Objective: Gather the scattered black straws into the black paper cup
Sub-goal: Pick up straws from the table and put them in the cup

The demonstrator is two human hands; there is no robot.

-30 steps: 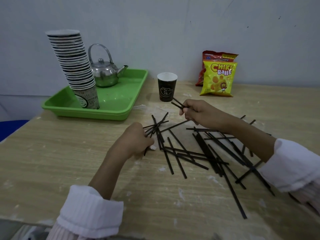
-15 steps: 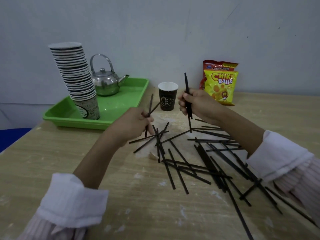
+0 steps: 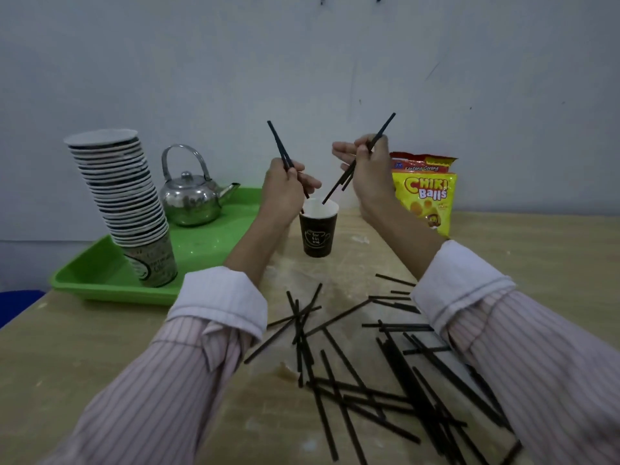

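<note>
Straws [image 3: 369, 380] scattered across near desk [image 3: 67, 380], criss-crossed pile at roughly 5 o'clock from frame centre, lying flat, many overlapping. Striped sleeves with white cuffs pass over both sides of the pile.

Left hand [image 3: 285, 193]: fingers curled closed around a couple of straws [image 3: 280, 147]; upper ends tilt toward 11 o'clock, lower ends poke out below the fist toward the cup rim. Whether lower tips are inside the cup: can't tell, hand hides it.

Right hand [image 3: 369, 172]: thumb and forefinger pinched on two or so straws [image 3: 355, 162], other fingers spread loose. Upper end points to 1 o'clock, lower tip sits at or just over the cup's white inner rim.

Black paper cup [image 3: 317, 234] upright on desk, directly below and between both hands, at 12 o'clock from the pile, well apart from it.

Green tray [image 3: 100, 280] at 9 o'clock of cup, carrying a leaning stack of paper cups [image 3: 124, 203] and a metal kettle [image 3: 191, 199]. Snack bags [image 3: 426, 193] at 3 o'clock of cup, upright by the wall behind right wrist.
</note>
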